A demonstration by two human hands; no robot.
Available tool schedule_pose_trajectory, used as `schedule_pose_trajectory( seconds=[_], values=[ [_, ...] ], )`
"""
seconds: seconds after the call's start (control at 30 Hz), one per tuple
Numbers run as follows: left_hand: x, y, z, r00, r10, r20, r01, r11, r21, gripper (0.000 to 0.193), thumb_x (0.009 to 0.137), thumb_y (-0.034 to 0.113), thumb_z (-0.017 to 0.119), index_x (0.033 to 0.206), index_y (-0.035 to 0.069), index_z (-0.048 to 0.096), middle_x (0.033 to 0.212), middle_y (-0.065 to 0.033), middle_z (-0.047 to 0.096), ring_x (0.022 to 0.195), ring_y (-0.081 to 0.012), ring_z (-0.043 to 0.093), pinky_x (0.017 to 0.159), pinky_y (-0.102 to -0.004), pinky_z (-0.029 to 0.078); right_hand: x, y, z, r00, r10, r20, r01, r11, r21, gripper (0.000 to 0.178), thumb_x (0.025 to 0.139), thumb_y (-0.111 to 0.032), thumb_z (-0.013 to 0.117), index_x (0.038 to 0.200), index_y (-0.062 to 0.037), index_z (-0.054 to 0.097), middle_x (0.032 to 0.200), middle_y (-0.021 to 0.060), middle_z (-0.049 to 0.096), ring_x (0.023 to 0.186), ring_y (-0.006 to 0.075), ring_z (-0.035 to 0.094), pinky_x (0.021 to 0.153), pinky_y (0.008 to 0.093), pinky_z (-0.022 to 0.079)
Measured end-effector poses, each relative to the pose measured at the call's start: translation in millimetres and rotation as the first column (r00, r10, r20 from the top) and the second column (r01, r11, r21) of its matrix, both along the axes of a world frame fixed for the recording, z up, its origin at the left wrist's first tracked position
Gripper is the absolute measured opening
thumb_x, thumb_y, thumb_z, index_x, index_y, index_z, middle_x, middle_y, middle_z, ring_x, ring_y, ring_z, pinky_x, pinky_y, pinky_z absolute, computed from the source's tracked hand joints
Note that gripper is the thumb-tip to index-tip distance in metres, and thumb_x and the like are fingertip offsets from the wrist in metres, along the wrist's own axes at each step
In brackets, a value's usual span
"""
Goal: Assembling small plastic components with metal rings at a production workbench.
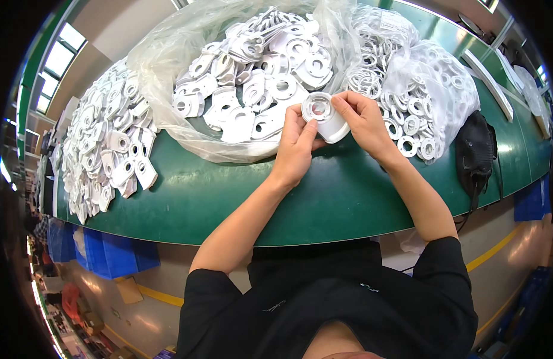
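Note:
Between both hands, above the green table, is a white plastic part (333,127) with a round ringed opening at its top. My left hand (296,142) grips its left side, with the thumb on the front near the ring. My right hand (361,121) pinches its upper right edge with thumb and fingers. Just behind the hands, a large clear plastic bag (198,140) lies open with a heap of similar white parts (252,90) in it. White rings (408,122) spill from clear bags at the right of my right hand.
A big pile of white parts (109,140) covers the left of the green table (228,200). At the right lie a black pouch (475,146) with a strap and a long white strip (488,84). Blue bins (118,254) stand below the table's left edge.

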State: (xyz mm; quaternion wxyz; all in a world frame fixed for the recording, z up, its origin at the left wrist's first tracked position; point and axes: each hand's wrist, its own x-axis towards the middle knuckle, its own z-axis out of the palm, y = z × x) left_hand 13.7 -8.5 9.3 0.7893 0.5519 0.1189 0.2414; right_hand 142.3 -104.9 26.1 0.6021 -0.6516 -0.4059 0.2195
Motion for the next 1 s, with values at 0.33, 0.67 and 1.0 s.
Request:
schedule_pose_trajectory(
  seconds=[0.33,0.67,1.0],
  values=[
    [-7,17,7,0.992,-0.048,-0.113,0.078,0.959,0.274,0.029,0.1,0.025,0.042,0.087,0.002,0.054,0.075,0.0,0.057,0.065,-0.0068,0.046,0.058,-0.0236,0.038,6,-9,21,0.936,0.17,0.307,-0.149,0.985,-0.091,0.018,0.091,-0.012,0.056,0.094,0.0036,0.063,0.078,0.0093,0.063,0.071,0.0142,0.056,0.068,0.0271,0.045],
    [-4,19,-3,0.988,0.056,-0.144,-0.001,0.934,0.356,0.029,0.098,0.022,0.048,0.079,0.0,0.051,0.067,0.0002,0.051,0.062,-0.0077,0.039,0.053,-0.0267,0.033,5,-9,22,0.962,0.23,0.146,-0.214,0.97,-0.118,0.019,0.088,-0.015,0.063,0.087,0.0037,0.066,0.076,0.0059,0.066,0.069,0.0096,0.059,0.062,0.0258,0.046],
    [-3,1,-6,0.994,0.075,-0.083,-0.042,0.939,0.341,0.03,0.092,0.016,0.053,0.119,0.001,0.049,0.087,-0.0071,0.061,0.07,-0.0132,0.055,0.065,-0.0285,0.046,-8,1,2,0.965,0.001,-0.263,0.0,1.0,0.005,0.018,0.093,-0.02,0.061,0.092,-0.0019,0.06,0.079,-0.0004,0.063,0.069,0.0024,0.054,0.062,0.0168,0.041]
  ],
)
